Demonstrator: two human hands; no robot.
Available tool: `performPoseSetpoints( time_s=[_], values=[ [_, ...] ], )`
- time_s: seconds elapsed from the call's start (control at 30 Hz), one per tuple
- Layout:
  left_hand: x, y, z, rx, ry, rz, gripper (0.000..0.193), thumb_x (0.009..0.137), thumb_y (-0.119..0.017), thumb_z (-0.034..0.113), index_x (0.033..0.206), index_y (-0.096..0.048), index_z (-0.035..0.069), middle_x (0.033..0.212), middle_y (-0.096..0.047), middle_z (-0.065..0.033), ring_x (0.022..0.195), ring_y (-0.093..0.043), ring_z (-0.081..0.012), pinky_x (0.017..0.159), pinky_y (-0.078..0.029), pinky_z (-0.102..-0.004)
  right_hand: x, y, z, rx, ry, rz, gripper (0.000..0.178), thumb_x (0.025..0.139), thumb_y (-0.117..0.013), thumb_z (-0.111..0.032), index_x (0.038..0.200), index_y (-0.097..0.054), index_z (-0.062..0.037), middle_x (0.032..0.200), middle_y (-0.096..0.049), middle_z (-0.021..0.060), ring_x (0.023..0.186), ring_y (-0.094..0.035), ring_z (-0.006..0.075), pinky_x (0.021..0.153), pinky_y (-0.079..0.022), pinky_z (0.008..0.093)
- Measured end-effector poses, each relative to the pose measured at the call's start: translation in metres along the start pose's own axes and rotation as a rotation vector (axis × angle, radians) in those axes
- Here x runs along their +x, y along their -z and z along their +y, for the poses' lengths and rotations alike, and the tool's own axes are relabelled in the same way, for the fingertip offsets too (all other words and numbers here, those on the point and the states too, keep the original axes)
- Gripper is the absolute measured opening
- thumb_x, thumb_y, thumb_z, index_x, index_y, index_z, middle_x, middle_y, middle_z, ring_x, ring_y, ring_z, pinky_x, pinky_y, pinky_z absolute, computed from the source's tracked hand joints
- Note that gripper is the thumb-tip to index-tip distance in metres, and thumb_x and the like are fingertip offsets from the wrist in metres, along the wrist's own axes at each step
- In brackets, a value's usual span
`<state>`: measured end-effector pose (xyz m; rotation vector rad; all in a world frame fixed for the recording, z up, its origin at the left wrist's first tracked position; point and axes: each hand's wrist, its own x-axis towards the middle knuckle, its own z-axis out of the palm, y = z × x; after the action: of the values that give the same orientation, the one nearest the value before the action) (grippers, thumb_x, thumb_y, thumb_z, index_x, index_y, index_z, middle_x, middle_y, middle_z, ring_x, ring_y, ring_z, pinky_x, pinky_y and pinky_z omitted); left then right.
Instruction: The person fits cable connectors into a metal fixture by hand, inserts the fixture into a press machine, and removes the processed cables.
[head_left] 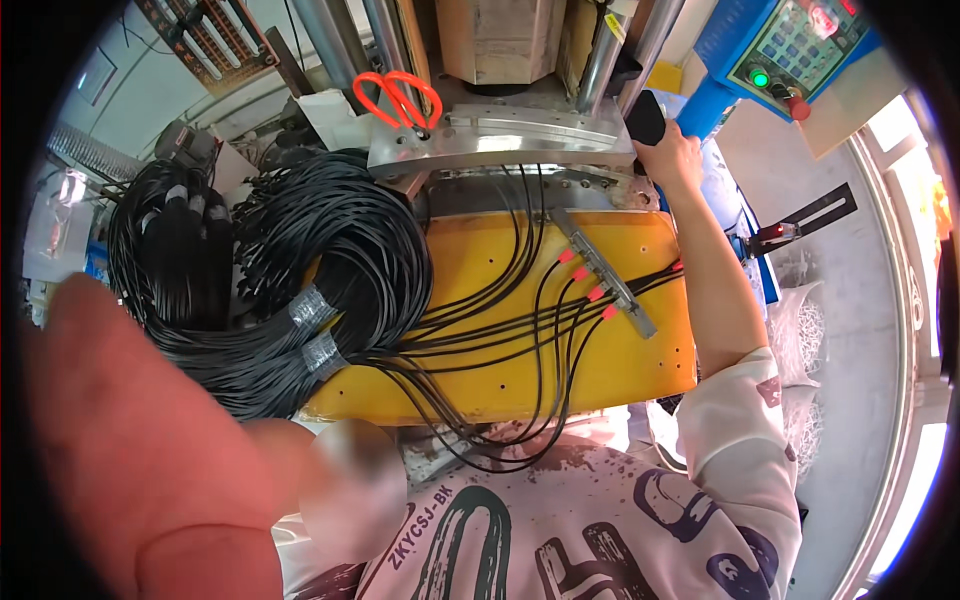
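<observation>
My left hand (pixel 170 450) looms large and blurred at the lower left, raised close to the camera. Its fingers are smeared, and I cannot tell whether it holds anything. At the upper right my right arm reaches out, and my right hand (pixel 672 160) is closed round a black handle (pixel 646 118) beside the press; some fingers are hidden. On the yellow work plate (pixel 460 245) a slotted metal bar (pixel 605 275) lies at a slant, with pink-tipped cable ends (pixel 597 293) along it. Black cables (pixel 480 330) run from there to a thick bundle bound with clear wrap (pixel 322 352).
The steel press block (pixel 500 135) stands behind the plate, with orange-handled scissors (pixel 398 100) on it. More coiled black cables (pixel 180 250) sit at the left. A blue control panel (pixel 790 60) with a lit green button is at the upper right. Clear bags (pixel 797 335) stand beyond my right arm.
</observation>
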<state>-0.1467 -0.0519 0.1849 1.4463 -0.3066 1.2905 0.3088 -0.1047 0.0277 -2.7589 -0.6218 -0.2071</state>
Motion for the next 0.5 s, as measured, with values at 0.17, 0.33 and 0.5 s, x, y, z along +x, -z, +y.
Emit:
performPoseSetpoints(
  time_s=[0.17,0.33,0.5],
  values=[
    [0.008,0.008,0.006,0.057,-0.089,-0.014,0.044,0.087,-0.049,0.051,0.121,-0.039,0.025,0.121,-0.039,-0.0064,0.106,-0.043,-0.0241,0.081,-0.041,-0.0376,0.003,-0.008,0.009,0.020,-0.003,0.074,0.078,0.073,-0.074,-0.057,0.135,-0.053,-0.0138,0.125,-0.057,0.0247,0.116,-0.059,0.0412,0.096,-0.050,0.0475],
    [0.015,0.027,0.020,0.113,-0.202,-0.037,0.054,0.087,-0.048,0.057,0.130,-0.034,0.029,0.129,-0.038,-0.0070,0.112,-0.043,-0.0244,0.085,-0.042,-0.0383,0.013,0.007,0.007,-0.024,0.005,-0.010,0.083,0.072,-0.073,-0.060,0.137,-0.053,-0.0133,0.126,-0.057,0.0222,0.117,-0.059,0.0394,0.096,-0.050,0.0472],
    [0.025,0.017,0.024,0.189,-0.302,-0.056,0.064,0.086,-0.046,0.064,0.139,-0.030,0.032,0.138,-0.038,-0.0077,0.117,-0.044,-0.0248,0.088,-0.043,-0.0391,-0.002,0.003,0.018,-0.001,0.061,-0.006,0.079,0.076,-0.071,-0.061,0.136,-0.054,-0.0128,0.126,-0.058,0.0232,0.117,-0.058,0.0391,0.095,-0.049,0.0481]
  ],
)
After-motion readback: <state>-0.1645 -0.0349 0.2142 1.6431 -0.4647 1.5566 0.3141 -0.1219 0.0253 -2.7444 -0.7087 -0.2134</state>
